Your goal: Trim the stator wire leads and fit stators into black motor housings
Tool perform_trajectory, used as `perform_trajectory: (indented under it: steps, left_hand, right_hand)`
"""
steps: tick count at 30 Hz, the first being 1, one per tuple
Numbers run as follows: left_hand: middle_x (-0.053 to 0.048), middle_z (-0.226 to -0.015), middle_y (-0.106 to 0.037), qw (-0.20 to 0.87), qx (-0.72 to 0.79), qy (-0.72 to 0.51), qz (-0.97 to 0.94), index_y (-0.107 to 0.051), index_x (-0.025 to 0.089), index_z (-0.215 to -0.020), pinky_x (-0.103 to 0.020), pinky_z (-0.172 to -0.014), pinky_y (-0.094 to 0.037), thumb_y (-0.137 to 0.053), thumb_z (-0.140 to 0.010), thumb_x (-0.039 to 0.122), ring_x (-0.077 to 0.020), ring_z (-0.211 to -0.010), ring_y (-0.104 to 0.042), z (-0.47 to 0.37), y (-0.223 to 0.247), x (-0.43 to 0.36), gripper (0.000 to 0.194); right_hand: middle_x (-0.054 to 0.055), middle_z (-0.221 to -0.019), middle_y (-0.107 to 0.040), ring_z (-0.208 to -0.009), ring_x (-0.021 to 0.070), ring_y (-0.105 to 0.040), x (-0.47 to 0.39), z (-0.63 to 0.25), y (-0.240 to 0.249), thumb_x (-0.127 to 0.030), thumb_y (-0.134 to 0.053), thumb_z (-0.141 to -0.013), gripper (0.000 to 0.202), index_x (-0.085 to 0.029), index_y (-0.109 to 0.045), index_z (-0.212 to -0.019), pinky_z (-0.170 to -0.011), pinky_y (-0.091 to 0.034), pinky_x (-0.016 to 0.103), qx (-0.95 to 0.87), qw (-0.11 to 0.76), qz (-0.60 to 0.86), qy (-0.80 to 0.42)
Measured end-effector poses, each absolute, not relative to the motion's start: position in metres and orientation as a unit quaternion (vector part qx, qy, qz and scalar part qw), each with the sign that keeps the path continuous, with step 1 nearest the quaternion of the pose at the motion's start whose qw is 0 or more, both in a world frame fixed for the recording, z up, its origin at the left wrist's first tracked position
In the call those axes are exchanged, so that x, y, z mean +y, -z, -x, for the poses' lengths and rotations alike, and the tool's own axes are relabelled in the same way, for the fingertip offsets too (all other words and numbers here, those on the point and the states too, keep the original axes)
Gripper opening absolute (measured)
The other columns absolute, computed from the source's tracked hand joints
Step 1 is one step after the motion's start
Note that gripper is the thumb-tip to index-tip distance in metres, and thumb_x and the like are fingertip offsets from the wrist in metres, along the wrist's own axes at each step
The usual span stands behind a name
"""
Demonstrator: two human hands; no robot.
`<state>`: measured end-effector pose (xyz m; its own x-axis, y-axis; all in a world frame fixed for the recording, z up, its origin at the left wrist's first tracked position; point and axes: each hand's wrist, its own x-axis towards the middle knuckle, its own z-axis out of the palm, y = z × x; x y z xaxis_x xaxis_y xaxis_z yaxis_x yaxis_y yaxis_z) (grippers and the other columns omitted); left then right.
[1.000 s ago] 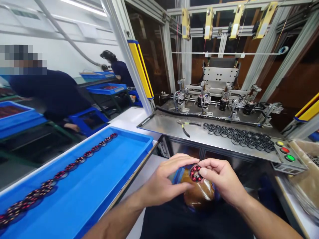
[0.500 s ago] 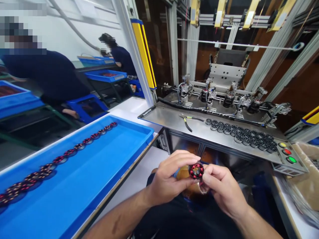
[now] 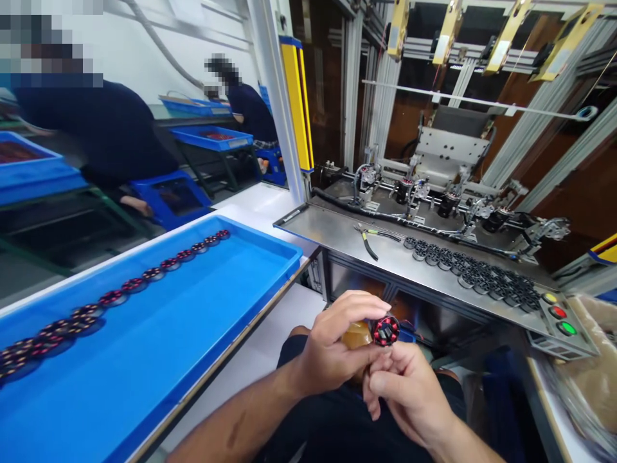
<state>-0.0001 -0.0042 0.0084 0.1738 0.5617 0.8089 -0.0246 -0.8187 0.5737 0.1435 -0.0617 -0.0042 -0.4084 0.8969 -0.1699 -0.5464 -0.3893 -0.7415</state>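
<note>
Blue tray, perhaps wound stators.

A factory assembly line — an aluminium-framed machine with fixtures stands behind a steel bench bearing rows of small wound motor parts, push-buttons and pliers; blue trays and seated co-workers fill neighbouring stations.

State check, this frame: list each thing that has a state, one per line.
Wound stator: pinched at the fingertips of both hands, held above the lap.
Left hand: gripping the stator.
Right hand: gripping it from below.
Blue tray: holds one row of stators along its far edge.
Pliers: lying on the steel shelf.
</note>
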Motion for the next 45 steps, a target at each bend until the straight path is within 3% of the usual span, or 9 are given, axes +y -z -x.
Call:
perform_trajectory:
  steps: [7, 11, 16, 21, 30, 33, 37, 41, 45]
  left_hand:
    - [-0.011, -0.107, -0.074, 0.293, 0.209, -0.602, -0.712, -0.069, 0.019, -0.114, -0.036, -0.089, -0.057, -0.084, -0.075, 0.020, -0.0223, -0.100, -0.069, 0.007, -0.004, -0.004, 0.042]
    - [-0.011, -0.111, -0.073, 0.380, 0.224, -0.586, -0.680, -0.070, 0.021, -0.117, -0.035, -0.094, -0.056, -0.083, -0.077, 0.022, -0.0229, -0.104, -0.068, 0.011, -0.001, -0.007, 0.042]
    - [-0.012, -0.121, -0.068, 0.482, 0.202, -0.521, -0.675, -0.067, 0.025, -0.127, -0.035, -0.102, -0.052, -0.076, -0.083, 0.021, -0.0239, -0.115, -0.063, 0.011, 0.002, -0.015, 0.045]
    - [-0.013, -0.120, -0.063, 0.579, 0.160, -0.508, -0.617, -0.069, 0.024, -0.126, -0.033, -0.098, -0.054, -0.073, -0.087, 0.024, -0.0230, -0.114, -0.064, 0.006, -0.003, -0.021, 0.040]
    - [-0.005, -0.106, -0.065, 0.663, 0.168, -0.525, -0.507, -0.075, 0.025, -0.113, -0.026, -0.084, -0.057, -0.096, -0.053, 0.013, -0.0167, -0.095, -0.066, -0.011, 0.005, -0.028, 0.065]
    - [-0.005, -0.101, -0.069, 0.710, 0.161, -0.512, -0.457, -0.068, 0.023, -0.118, -0.023, -0.075, -0.058, -0.090, -0.063, 0.011, -0.0128, -0.081, -0.068, -0.015, 0.005, -0.029, 0.061]
    - [-0.007, -0.113, -0.071, 0.735, 0.142, -0.513, -0.419, -0.063, 0.026, -0.120, -0.026, -0.081, -0.060, -0.086, -0.073, 0.017, -0.0159, -0.086, -0.074, -0.015, -0.002, -0.026, 0.054]
    - [-0.011, -0.110, -0.074, 0.746, 0.183, -0.488, -0.416, -0.070, 0.020, -0.113, -0.023, -0.077, -0.059, -0.086, -0.074, 0.022, -0.0165, -0.084, -0.074, -0.016, -0.011, -0.022, 0.043]
    - [-0.011, -0.109, -0.075, 0.743, 0.265, -0.478, -0.386, -0.072, 0.018, -0.117, -0.025, -0.083, -0.058, -0.086, -0.073, 0.025, -0.0139, -0.082, -0.072, -0.021, -0.015, -0.022, 0.047]
  right_hand:
    - [-0.001, -0.046, -0.062, -0.035, 0.0032, -0.047, -0.070, -0.149, 0.013, -0.034, -0.091, -0.060, 0.031, -0.013, -0.072, -0.071, -0.038, -0.035, 0.012, -0.319, 0.435, 0.327, -0.776]
    - [0.001, -0.053, -0.067, -0.041, 0.0060, -0.052, -0.061, -0.171, 0.010, -0.037, -0.090, -0.062, 0.032, -0.014, -0.073, -0.075, -0.044, -0.039, 0.017, -0.414, 0.379, 0.338, -0.756]
    - [0.003, -0.058, -0.066, -0.050, 0.0102, -0.057, -0.046, -0.192, -0.025, -0.056, -0.079, -0.074, 0.044, -0.014, -0.066, -0.072, -0.053, -0.045, 0.023, -0.460, 0.439, 0.372, -0.676]
    - [-0.001, -0.048, -0.058, -0.045, 0.0072, -0.047, -0.051, -0.182, -0.042, -0.051, -0.076, -0.079, 0.044, -0.015, -0.057, -0.063, -0.050, -0.035, 0.021, -0.435, 0.436, 0.398, -0.680]
    - [-0.002, -0.046, -0.056, -0.044, 0.0077, -0.044, -0.060, -0.176, -0.033, -0.045, -0.079, -0.076, 0.040, -0.016, -0.057, -0.059, -0.051, -0.033, 0.023, -0.389, 0.483, 0.371, -0.691]
    - [-0.001, -0.047, -0.057, -0.047, 0.0091, -0.046, -0.063, -0.180, -0.033, -0.045, -0.077, -0.078, 0.039, -0.016, -0.059, -0.059, -0.054, -0.035, 0.024, -0.409, 0.490, 0.374, -0.673]
    - [0.001, -0.051, -0.060, -0.051, 0.0109, -0.049, -0.071, -0.185, -0.023, -0.047, -0.073, -0.082, 0.039, -0.017, -0.060, -0.060, -0.057, -0.038, 0.025, -0.460, 0.492, 0.398, -0.623]
    - [0.001, -0.055, -0.060, -0.054, 0.0127, -0.051, -0.076, -0.185, -0.010, -0.052, -0.071, -0.083, 0.041, -0.018, -0.061, -0.063, -0.058, -0.041, 0.027, -0.474, 0.496, 0.433, -0.584]
    - [0.000, -0.055, -0.056, -0.053, 0.0119, -0.049, -0.073, -0.182, -0.005, -0.056, -0.071, -0.081, 0.045, -0.018, -0.057, -0.062, -0.054, -0.041, 0.025, -0.456, 0.521, 0.475, -0.543]
